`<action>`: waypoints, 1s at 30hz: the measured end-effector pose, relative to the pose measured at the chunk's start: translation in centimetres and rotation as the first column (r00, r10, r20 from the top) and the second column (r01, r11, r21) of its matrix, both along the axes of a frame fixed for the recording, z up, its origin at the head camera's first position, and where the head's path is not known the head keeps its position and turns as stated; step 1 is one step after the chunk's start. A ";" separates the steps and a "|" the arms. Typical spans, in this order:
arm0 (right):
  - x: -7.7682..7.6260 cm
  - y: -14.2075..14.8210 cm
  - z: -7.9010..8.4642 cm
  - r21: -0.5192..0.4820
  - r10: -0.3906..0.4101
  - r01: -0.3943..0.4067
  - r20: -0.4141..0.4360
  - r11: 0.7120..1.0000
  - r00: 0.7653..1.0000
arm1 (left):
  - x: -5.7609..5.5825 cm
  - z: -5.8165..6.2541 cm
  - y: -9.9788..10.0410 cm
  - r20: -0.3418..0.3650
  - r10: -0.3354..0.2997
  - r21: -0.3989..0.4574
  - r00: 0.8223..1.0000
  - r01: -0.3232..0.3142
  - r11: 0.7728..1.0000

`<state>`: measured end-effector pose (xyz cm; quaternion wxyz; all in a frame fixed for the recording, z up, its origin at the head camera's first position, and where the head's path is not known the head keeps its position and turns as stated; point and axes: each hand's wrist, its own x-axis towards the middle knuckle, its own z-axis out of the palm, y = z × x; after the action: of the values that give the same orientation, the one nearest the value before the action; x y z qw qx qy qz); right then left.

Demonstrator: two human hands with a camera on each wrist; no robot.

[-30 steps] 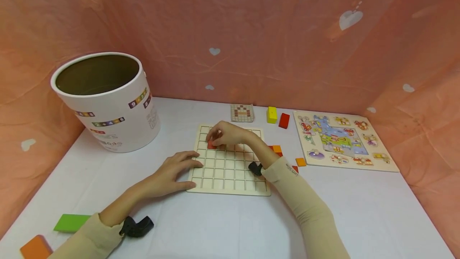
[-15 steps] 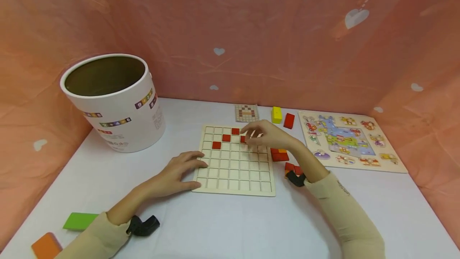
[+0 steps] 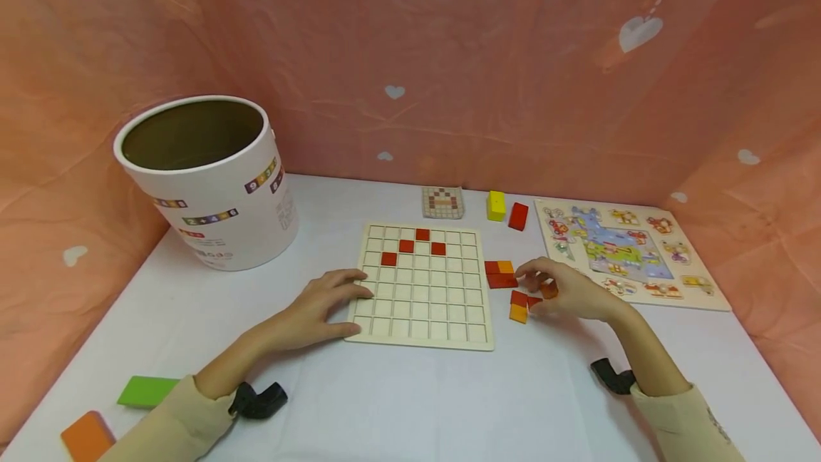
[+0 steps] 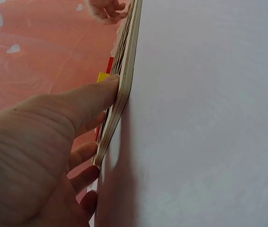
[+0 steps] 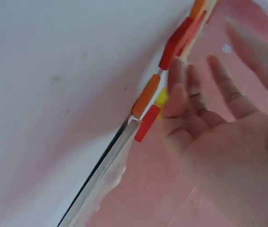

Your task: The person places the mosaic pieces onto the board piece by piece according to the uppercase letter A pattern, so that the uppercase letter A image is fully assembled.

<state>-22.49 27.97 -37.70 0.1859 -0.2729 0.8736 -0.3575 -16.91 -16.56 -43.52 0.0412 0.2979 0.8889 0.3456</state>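
1. Right hand (image 3: 571,293) had moved away from the upper part of the grid board (image 3: 418,312) since half a second earlier, passing outward over its 3 o'clock edge to the loose tiles lying there.
2. Its fingers were loosely bent with the thumb apart, and the right wrist view showed nothing held between them; whether a fingertip touched a tile could not be told.
3. Left hand (image 3: 314,309) lay at about 9 o'clock of the board, fingers spread and relaxed, with thumb and fingertips resting against the edge.
4. Four red tiles sat in the board's squares: a top red tile (image 3: 422,234) at 12 o'clock, others at 11, 1 and 10 o'clock, the last of these a row lower.
5. At 3 o'clock, just beside the board, lay a long red piece (image 3: 503,281) with an orange tile (image 3: 506,267) next to it; nearer the right hand lay another orange tile (image 3: 518,313) and more red ones.
6. Past 12 o'clock lay a pattern card (image 3: 442,202), with a yellow block (image 3: 496,206) and a red block (image 3: 518,217) towards 2 o'clock.
7. Beyond 3 o'clock lay a picture puzzle (image 3: 641,222); a white bucket (image 3: 208,216) stood on the table (image 3: 462,405) between 9 and 10, and a green block (image 3: 149,391) lay near 8.
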 end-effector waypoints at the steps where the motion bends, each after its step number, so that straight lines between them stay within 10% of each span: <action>1: 0.2 0.2 -0.2 0.005 -0.001 0.001 -0.014 1.000 1.000 | 0.0 0.0 0.0 0.000 -0.002 0.001 1.000 0.002 1.000; 30: -0.3 -1.2 0.1 0.027 0.083 -0.084 0.040 0.996 0.996 | 0.1 -0.2 -0.3 -0.008 0.002 0.023 1.000 -0.002 1.000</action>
<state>-22.82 26.77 -37.65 0.2215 -0.2993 0.8627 -0.3421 -16.85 -16.81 -43.73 0.0338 0.2989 0.8853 0.3547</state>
